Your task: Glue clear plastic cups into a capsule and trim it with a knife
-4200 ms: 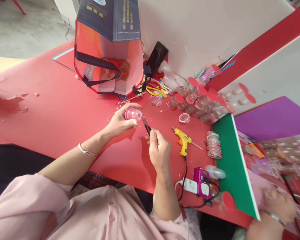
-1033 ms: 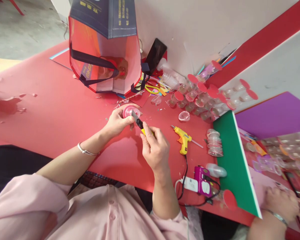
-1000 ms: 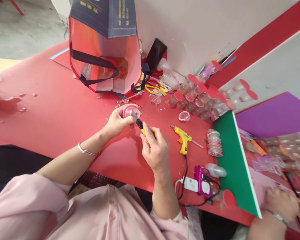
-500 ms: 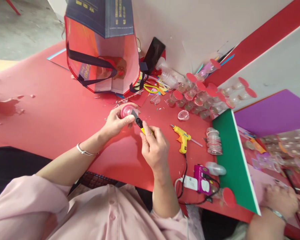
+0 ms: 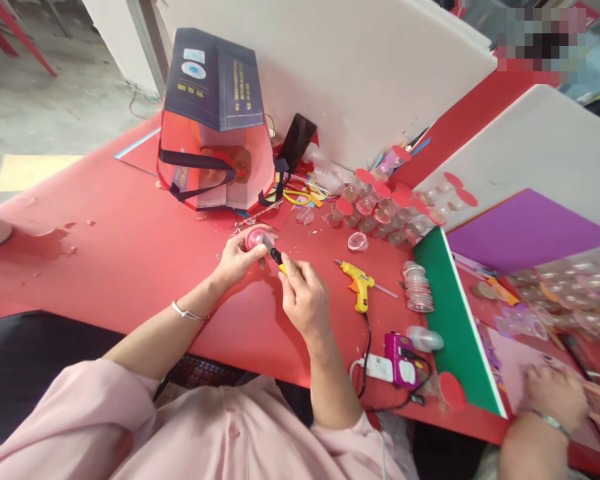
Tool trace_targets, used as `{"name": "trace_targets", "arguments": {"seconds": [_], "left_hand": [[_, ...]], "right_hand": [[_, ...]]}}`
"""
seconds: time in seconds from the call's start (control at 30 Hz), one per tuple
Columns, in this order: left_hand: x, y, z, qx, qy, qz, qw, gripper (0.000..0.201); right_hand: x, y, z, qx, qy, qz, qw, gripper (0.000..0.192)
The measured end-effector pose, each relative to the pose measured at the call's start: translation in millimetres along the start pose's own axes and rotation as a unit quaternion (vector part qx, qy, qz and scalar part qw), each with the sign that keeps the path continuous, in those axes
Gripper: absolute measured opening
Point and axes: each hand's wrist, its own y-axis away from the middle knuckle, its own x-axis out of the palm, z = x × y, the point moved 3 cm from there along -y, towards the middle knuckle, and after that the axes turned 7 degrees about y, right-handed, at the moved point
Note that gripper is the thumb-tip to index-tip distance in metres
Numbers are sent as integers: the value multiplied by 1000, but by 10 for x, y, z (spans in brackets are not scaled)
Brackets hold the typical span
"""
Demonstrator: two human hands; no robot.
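1. Since the frame half a second back, the head camera has tipped up and pulled away: more of the floor and the white partition show, and the hands sit lower and smaller in view. I see their grip unchanged.
2. Left hand (image 5: 240, 257) is curled around a small pink-tinted clear cup (image 5: 256, 237), thumb and fingers pinching its rim, held just above the red table (image 5: 130, 247).
3. Right hand (image 5: 305, 300) is closed on a utility knife (image 5: 275, 254) with a yellow and black handle; its blade tip touches the cup's edge.
4. Risk, as I judge it: the blade points toward the left thumb, which lies right beside the cut. A slip on the smooth, curved plastic would carry the edge into the thumb, or crack the thin wall.
5. Cup: small, round, see-through, with a pink cast; the blade and fingers hide part of it.
6. Nearby: yellow glue gun (image 5: 357, 288) lying to the right, well apart from both hands; cluster of finished cups (image 5: 380, 207) beyond it.
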Motion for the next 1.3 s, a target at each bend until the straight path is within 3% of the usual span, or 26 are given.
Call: {"name": "trace_targets", "arguments": {"seconds": [0.17,0.37,0.53,0.77,0.93,1.13,1.3], "left_hand": [[-16,-2,18,-6,9,-3,1000,63],[10,8,-63,27,3,-12,1000,49],[16,1,-9,-5,16,-24,1000,58],[25,-23,-92,12,29,-41,999,52],[-19,-47,-104,18,29,-58,998,50],[-87,-81,-1,-11,0,-80,997,64],[-104,-84,4,-18,-16,-64,998,64]], "right_hand": [[-37,-45,43,-3,8,-5,1000,41],[-57,-75,58,1,23,-1,1000,41],[-67,-86,82,11,13,11,1000,40],[-78,-293,-55,-9,-1,39,999,38],[73,-453,-160,-44,-16,28,999,36],[364,-363,-255,-39,-37,-6,999,37],[427,-311,-292,-27,-24,-12,999,37]]}}
